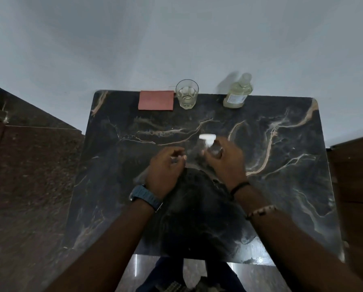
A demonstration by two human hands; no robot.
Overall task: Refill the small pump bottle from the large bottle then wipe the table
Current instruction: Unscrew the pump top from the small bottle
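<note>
Gripping the small clear pump bottle with a white pump head (210, 145), the right hand (224, 159) has its fingers wrapped round the glassy body, thumb on the near side; the picture is blurred there, so whether the base touches the dark veined marble table (281, 186) cannot be told. The bottle stands about upright, its long axis rising out of the fist, with the white nozzle pointing left, over towards the other hand. The left hand (165, 167) hovers just left of those fingers, loosely curled and holding nothing that can be made out, its fingertips near the pump but apart from it.

The left hand is judged the nearer one for twisting off the pump head, since the cap sits between the two sets of fingers and just above the right thumb. The bottle's neck must come free before any pouring.

Well beyond the fingers, at the far edge against the wall, stands the large clear bottle of pale yellowish liquid (237, 93), up and to the right of the right hand. Left of it are a clear drinking glass with a little pale liquid (186, 94) and a folded red cloth (155, 100), the latter straight ahead of the left fingers.
</note>
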